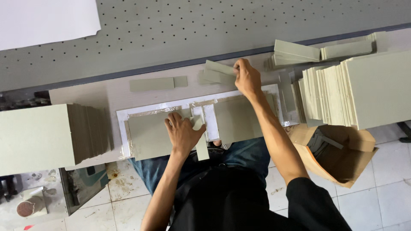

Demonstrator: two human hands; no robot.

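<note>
Left hand point(183, 133) lies flat, fingers spread, pinning a grey board point(147, 134) and narrow strip point(201, 143) on the white sheet point(123, 128). Right hand point(247, 78) reaches out, grip pinched on another strip point(219, 72). Best to keep that palm firm and edges square. Desk point(81, 92) is crowded: board stacks point(368, 87) either side, tiled floor point(385, 196) below.

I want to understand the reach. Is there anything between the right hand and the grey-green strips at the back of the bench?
Nothing visible stands between them. The right hand already touches the loose strips with its fingertips. The left hand rests flat on the board in the white frame, away from that reach.
</note>
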